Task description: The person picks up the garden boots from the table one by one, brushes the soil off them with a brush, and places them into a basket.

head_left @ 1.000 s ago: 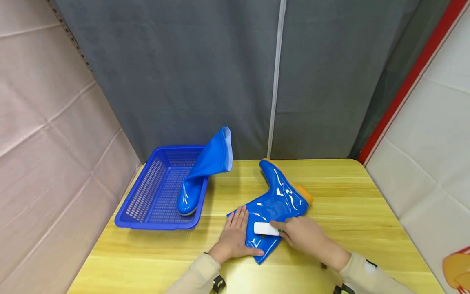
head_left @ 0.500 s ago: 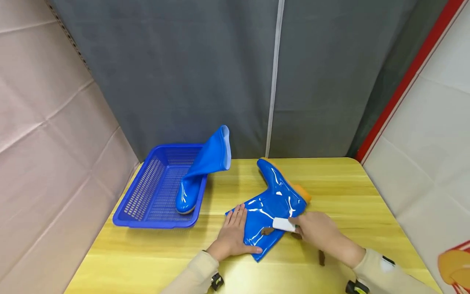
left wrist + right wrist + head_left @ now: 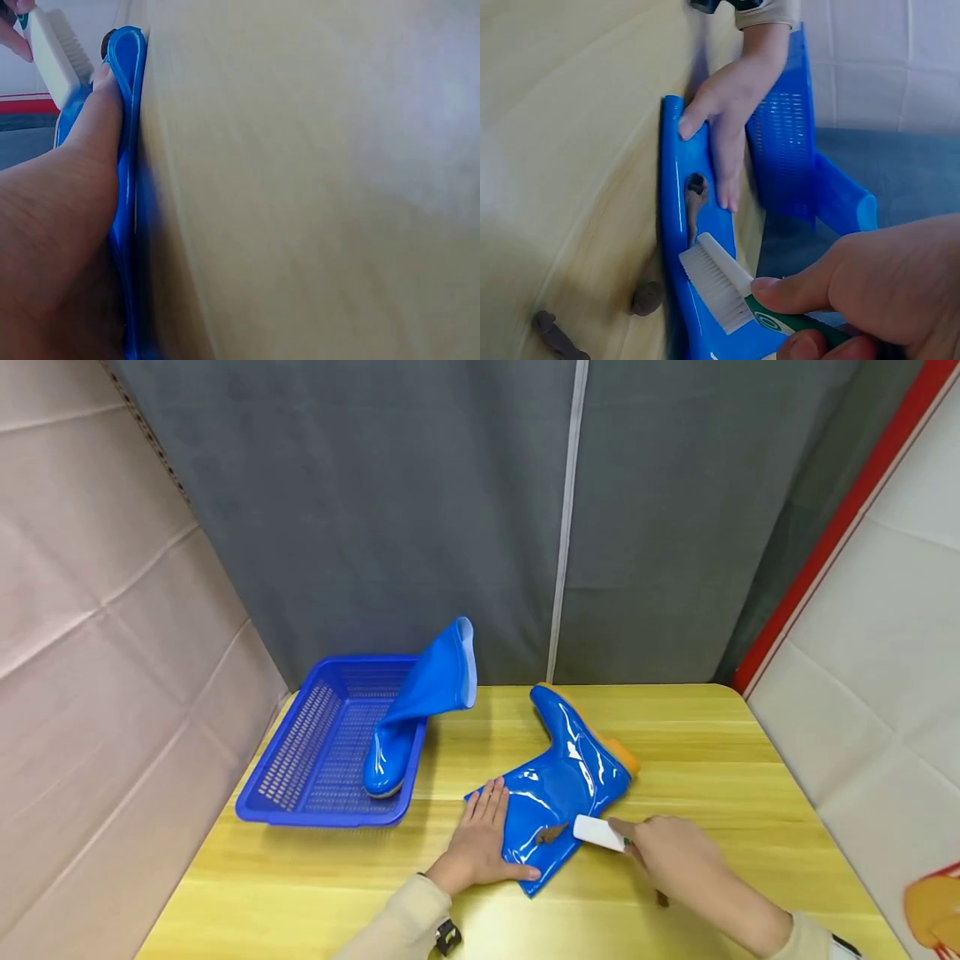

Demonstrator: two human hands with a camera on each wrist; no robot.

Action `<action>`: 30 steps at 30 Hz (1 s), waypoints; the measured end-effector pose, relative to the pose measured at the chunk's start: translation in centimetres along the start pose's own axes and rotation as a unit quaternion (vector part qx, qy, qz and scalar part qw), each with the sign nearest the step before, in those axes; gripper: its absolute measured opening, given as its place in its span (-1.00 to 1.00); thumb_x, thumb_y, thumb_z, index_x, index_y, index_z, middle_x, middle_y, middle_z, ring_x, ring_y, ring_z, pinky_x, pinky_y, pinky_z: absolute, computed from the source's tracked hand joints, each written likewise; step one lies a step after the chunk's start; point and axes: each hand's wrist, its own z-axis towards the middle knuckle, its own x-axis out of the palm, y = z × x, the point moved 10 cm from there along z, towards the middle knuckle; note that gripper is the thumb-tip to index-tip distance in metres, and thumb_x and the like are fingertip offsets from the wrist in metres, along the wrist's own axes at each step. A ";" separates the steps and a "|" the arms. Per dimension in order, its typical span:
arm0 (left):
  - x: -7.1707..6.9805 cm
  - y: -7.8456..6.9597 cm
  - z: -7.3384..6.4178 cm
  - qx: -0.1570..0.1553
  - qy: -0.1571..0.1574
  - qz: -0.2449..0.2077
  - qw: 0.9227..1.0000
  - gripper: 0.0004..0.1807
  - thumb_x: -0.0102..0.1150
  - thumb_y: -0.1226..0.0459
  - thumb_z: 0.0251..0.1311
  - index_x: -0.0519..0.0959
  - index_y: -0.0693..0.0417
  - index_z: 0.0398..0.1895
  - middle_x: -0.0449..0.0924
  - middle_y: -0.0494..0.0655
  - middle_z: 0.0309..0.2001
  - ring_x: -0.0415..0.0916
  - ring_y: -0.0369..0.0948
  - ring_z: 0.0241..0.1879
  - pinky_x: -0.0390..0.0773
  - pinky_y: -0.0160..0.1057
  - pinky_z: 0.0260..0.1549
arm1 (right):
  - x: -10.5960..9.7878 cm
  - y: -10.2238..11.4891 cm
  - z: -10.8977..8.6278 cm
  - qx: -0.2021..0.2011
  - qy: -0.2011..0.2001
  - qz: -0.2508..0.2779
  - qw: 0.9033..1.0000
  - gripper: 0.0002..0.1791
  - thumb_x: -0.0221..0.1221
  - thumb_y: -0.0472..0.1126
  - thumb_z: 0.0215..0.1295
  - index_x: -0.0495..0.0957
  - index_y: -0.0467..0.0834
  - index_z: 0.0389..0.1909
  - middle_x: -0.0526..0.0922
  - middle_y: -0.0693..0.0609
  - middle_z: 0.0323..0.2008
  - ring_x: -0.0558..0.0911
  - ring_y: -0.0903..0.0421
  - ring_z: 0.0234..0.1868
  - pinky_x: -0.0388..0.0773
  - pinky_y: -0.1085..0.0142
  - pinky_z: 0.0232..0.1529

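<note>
A shiny blue rain boot (image 3: 566, 781) with an orange sole lies on its side, its top toward me. My left hand (image 3: 483, 843) presses flat on the boot's shaft near the opening, fingers straight and thumb out along the edge. With my right hand (image 3: 675, 852) I grip the green handle of a white scrubbing brush (image 3: 597, 832). The brush head is at the shaft's right edge; in the right wrist view its bristles (image 3: 716, 289) face the boot. A brown, mud-like clump (image 3: 551, 834) lies on the shaft between the brush and my left hand.
A blue plastic basket (image 3: 322, 819) stands at the left with a second blue boot (image 3: 427, 685) leaning out over its right side. On the wooden table (image 3: 705, 735) lie more brown clumps (image 3: 646, 298), close to the boot's right side. A grey curtain (image 3: 420, 518) hangs behind.
My right hand has drawn the brush rightward from the middle of the shaft to its edge, which bares the brown clump. My left hand stays in place on the boot.
</note>
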 end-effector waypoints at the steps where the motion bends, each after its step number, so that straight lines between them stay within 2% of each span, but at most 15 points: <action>1: -0.1 0.0 -0.1 -0.001 0.000 0.001 1.000 0.48 -0.17 -0.66 -0.36 -0.25 0.14 0.50 -0.36 0.05 0.55 -0.36 -0.01 0.55 -0.15 0.04 0.50 | -0.1 -0.1 -0.1 0.004 0.003 0.006 1.000 -0.64 0.26 -0.05 0.16 0.59 0.21 0.01 0.34 0.21 -0.74 0.25 0.25 -0.71 0.09 0.43 -0.73; 4: -0.3 0.4 -0.3 -0.007 -0.003 0.007 1.000 0.48 -0.18 -0.67 -0.37 -0.24 0.14 0.50 -0.36 0.05 0.55 -0.35 -0.01 0.55 -0.15 0.04 0.49 | -0.8 -0.4 -0.1 0.006 -0.008 0.019 1.000 -0.64 0.27 -0.05 0.16 0.58 0.21 0.01 0.30 0.23 -0.75 0.23 0.26 -0.72 0.06 0.45 -0.73; 8: -0.3 0.6 -0.5 -0.010 0.001 0.003 1.000 0.48 -0.19 -0.67 -0.37 -0.23 0.14 0.50 -0.35 0.05 0.55 -0.34 -0.01 0.55 -0.14 0.04 0.49 | -1.3 0.4 1.0 -0.008 -0.028 0.037 0.999 -0.61 0.27 -0.01 0.16 0.56 0.25 0.05 0.32 0.25 -0.74 0.21 0.29 -0.73 0.08 0.47 -0.71; 13: 0.1 0.5 -0.4 -0.009 0.005 -0.002 1.000 0.47 -0.18 -0.67 -0.37 -0.21 0.14 0.50 -0.33 0.05 0.55 -0.33 -0.01 0.55 -0.15 0.04 0.49 | -0.3 4.0 3.1 -0.081 -0.045 0.061 0.994 -0.61 0.28 -0.03 0.15 0.58 0.26 0.04 0.30 0.26 -0.76 0.22 0.31 -0.73 0.12 0.50 -0.69; 15: 0.4 0.4 -0.4 -0.005 0.005 -0.008 1.000 0.47 -0.17 -0.66 -0.36 -0.21 0.15 0.50 -0.34 0.06 0.55 -0.34 -0.01 0.55 -0.16 0.05 0.49 | 0.5 5.4 3.5 -0.105 -0.051 0.066 0.991 -0.63 0.28 -0.08 0.15 0.61 0.22 0.01 0.39 0.24 -0.76 0.27 0.32 -0.72 0.16 0.51 -0.68; 18: 0.5 0.2 -0.4 0.000 0.002 -0.011 1.000 0.48 -0.14 -0.66 -0.37 -0.20 0.16 0.50 -0.32 0.08 0.54 -0.33 0.00 0.54 -0.14 0.06 0.48 | 1.5 7.0 3.5 -0.116 -0.062 0.049 0.990 -0.67 0.27 -0.13 0.15 0.64 0.18 -0.04 0.58 0.17 -0.64 0.43 0.27 -0.65 0.31 0.47 -0.67; 21: 0.5 0.4 -0.5 -0.004 0.002 -0.007 1.000 0.49 -0.12 -0.66 -0.39 -0.19 0.16 0.50 -0.32 0.08 0.54 -0.32 0.00 0.54 -0.13 0.06 0.48 | 2.1 7.6 3.1 -0.102 -0.071 0.028 0.992 -0.68 0.27 -0.12 0.15 0.64 0.18 -0.05 0.67 0.11 -0.53 0.51 0.22 -0.62 0.38 0.42 -0.67; 23: 0.5 0.4 -0.4 -0.008 0.004 -0.006 1.000 0.49 -0.12 -0.66 -0.38 -0.21 0.14 0.50 -0.35 0.06 0.55 -0.36 -0.01 0.55 -0.16 0.04 0.49 | 2.1 7.2 3.0 -0.078 -0.073 0.020 0.994 -0.68 0.28 -0.10 0.14 0.64 0.19 -0.05 0.67 0.12 -0.53 0.47 0.22 -0.65 0.35 0.42 -0.69; 26: 0.6 0.2 -0.1 -0.006 0.001 -0.008 1.000 0.48 -0.17 -0.67 -0.38 -0.25 0.11 0.50 -0.38 0.03 0.55 -0.40 -0.04 0.55 -0.19 0.02 0.50 | 1.9 6.0 2.9 -0.042 -0.069 0.023 0.996 -0.67 0.29 -0.09 0.13 0.64 0.20 -0.05 0.62 0.13 -0.59 0.36 0.24 -0.69 0.23 0.44 -0.72; 30: 0.6 -0.1 0.1 -0.002 0.002 -0.006 1.000 0.49 -0.25 -0.69 -0.38 -0.29 0.10 0.51 -0.42 0.00 0.55 -0.43 -0.06 0.55 -0.20 -0.01 0.51 | 1.1 3.7 3.3 -0.014 -0.071 0.024 0.997 -0.64 0.28 -0.16 0.09 0.64 0.10 -0.04 0.60 0.07 -0.61 0.35 0.22 -0.69 0.21 0.39 -0.78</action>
